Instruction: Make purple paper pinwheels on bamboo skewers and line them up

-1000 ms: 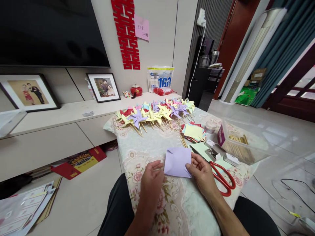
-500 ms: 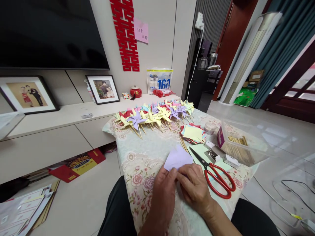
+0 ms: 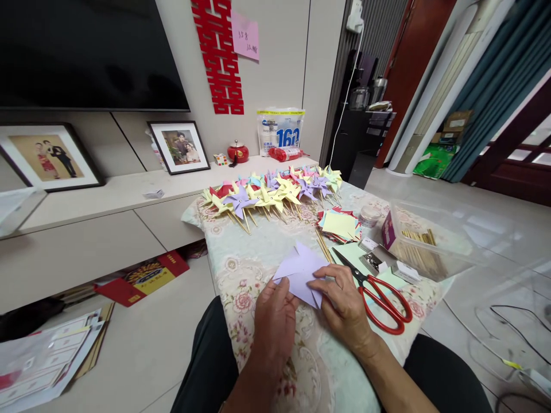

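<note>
A square of purple paper (image 3: pixel 301 272), with slits cut in from its corners, is held above the table. My left hand (image 3: pixel 278 304) pinches its left corner between thumb and fingers. On the right side, my right hand (image 3: pixel 342 301) grips the paper's edge with thumb and fingertips. Red-handled scissors (image 3: pixel 385 304) lie just right of my right hand, blades pointing away to the left, on pale green paper (image 3: pixel 346 255). Several thin wooden sticks (image 3: pixel 322 244) rest behind the purple paper.
Finished paper pinwheels (image 3: pixel 271 195) fill the table's far end. A stack of coloured paper squares (image 3: pixel 340 225), a round clear container (image 3: pixel 369 215), a small open box of metal pins (image 3: pixel 372 263) and a clear plastic bin (image 3: pixel 447 258) with sticks stand to the right.
The purple paper has been turned and lies flatter, with its slits showing. My hands have moved apart, the left one to the left, the right one onto the paper's right side.
</note>
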The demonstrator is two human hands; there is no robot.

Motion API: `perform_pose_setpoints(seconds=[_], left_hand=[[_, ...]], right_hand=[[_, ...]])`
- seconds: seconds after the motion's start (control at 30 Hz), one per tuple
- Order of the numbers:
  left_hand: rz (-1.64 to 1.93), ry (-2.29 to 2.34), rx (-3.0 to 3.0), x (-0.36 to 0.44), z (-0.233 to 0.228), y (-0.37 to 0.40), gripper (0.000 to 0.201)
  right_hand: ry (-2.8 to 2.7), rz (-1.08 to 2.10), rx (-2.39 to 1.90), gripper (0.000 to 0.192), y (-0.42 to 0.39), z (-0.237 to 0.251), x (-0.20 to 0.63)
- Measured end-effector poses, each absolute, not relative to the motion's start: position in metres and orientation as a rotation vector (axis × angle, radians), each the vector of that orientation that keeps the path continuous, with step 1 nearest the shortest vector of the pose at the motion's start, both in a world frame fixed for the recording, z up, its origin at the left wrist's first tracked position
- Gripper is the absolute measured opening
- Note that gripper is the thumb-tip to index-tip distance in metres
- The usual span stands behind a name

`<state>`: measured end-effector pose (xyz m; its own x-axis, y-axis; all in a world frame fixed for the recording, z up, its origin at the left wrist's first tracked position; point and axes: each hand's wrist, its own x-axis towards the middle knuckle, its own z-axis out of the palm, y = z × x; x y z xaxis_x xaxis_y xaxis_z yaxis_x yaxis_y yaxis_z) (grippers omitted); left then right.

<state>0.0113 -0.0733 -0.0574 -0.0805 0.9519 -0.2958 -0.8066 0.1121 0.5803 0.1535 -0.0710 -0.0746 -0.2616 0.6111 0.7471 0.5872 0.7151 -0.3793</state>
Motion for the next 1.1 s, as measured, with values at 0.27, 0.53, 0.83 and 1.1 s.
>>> perform_pose_setpoints(seconds=[0.27,0.53,0.83,1.1], left_hand=[[1.451,0.837,0.340,0.003,-0.050,-0.073,0.004],[1.420,0.912,0.328,0.002,-0.051,-0.073,0.006],[1.392,0.911,0.311,0.001,-0.048,-0.072,0.006],[1.385,0.917,0.346,-0.001,-0.049,-0.074,0.004]], right_hand=[[-1.975,0.117,-0.909,0.038,-0.072,-0.073,0.155],[-1.973,0.150,-0.930,0.021,-0.073,-0.074,0.155],[-2.044,0.080,-0.909,0.034,-0.073,-0.075,0.153],[-2.051,0.113,-0.910,0.032,-0.074,-0.070,0.152]])
